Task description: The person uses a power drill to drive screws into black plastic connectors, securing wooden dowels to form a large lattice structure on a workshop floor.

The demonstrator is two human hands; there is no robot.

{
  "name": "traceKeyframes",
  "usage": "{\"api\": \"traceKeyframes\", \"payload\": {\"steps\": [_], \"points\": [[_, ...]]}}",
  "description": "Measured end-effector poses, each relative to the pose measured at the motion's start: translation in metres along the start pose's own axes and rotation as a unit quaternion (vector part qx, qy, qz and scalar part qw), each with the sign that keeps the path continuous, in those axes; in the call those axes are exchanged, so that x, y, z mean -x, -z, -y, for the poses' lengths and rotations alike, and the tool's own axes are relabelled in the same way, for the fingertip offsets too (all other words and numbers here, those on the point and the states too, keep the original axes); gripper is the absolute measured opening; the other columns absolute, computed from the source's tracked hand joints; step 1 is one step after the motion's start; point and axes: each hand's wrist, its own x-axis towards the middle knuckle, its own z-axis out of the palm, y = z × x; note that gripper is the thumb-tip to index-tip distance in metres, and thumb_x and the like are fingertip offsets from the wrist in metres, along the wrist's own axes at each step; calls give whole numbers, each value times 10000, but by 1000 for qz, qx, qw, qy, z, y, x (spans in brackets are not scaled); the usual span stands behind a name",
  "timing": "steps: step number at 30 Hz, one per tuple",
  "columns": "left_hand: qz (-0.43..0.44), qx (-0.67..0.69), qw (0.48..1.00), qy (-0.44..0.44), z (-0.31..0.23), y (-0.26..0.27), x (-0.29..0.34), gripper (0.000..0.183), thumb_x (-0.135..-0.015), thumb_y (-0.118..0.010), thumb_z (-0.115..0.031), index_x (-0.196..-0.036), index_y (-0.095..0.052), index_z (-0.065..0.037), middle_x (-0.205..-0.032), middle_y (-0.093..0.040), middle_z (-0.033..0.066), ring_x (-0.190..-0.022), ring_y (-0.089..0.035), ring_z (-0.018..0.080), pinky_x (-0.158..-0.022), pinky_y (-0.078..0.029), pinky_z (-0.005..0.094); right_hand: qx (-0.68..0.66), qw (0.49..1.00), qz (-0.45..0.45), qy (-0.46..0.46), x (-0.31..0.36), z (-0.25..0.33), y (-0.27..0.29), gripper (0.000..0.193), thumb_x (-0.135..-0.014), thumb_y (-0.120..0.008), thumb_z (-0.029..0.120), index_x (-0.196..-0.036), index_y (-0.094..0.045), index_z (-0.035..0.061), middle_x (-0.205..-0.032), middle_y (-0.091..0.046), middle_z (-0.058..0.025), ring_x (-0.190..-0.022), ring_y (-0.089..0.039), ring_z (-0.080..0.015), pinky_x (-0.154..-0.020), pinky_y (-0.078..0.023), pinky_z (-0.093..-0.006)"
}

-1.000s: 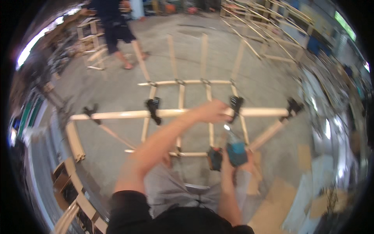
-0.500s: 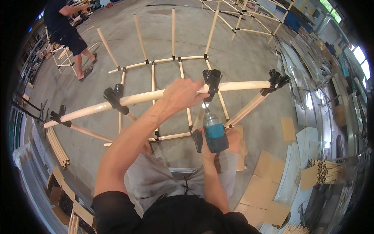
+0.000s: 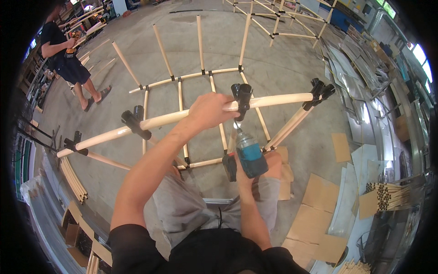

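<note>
My left hand [image 3: 211, 111] is closed round a long cream tube [image 3: 160, 120] that runs crosswise in front of me. Its fingers lie right beside a black two-socket joint [image 3: 243, 96] on that tube. In my right hand [image 3: 245, 179] is a teal and black power drill [image 3: 250, 155], gripped by its handle. The drill's tip points up at the underside of the joint and meets it or nearly does; a bright light shines there. Further black joints sit along the tube, one at left of middle [image 3: 136, 122] and a cluster at its right end [image 3: 322, 91].
Beyond lies the tube frame's lower grid [image 3: 180, 98], with several upright tubes [image 3: 200, 43]. A co-worker [image 3: 68, 59] stands far left, holding an orange and black power tool [image 3: 73, 42]. Cardboard sheets [image 3: 315, 201] and bundled tubes [image 3: 390, 196] lie at right; more tubes [image 3: 74, 180] lie at left.
My view has shifted slightly; both hands keep their grips, the drill still at the same joint. The co-worker has moved left and nearer, and the orange power tool now shows.
</note>
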Motion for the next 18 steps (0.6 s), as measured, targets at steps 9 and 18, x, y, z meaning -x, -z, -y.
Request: {"api": "traceKeyframes", "payload": {"steps": [9,18], "points": [[128,194,965,119,-2,8,-26,567,-699,-837,-320,-1123,-675,20,-804,-700,112,-618,-666,155,-587,-533,313,61,997,17,54,-6,-27,5,302,-802,-799,200,-1007,-677,15,-921,-690,-127,-839,-647,-285,-742,-487,-402],[-25,82,995,47,-32,-8,-26,612,-697,-772,-566,-1078,-633,-108,-873,-705,124,-821,-679,344,-733,-519,456,-14,1000,20,13,-6,-9,10,209,-845,-765,134,-986,-693,-4,-899,-701,-81,-861,-644,-192,-814,-495,-349]]}}
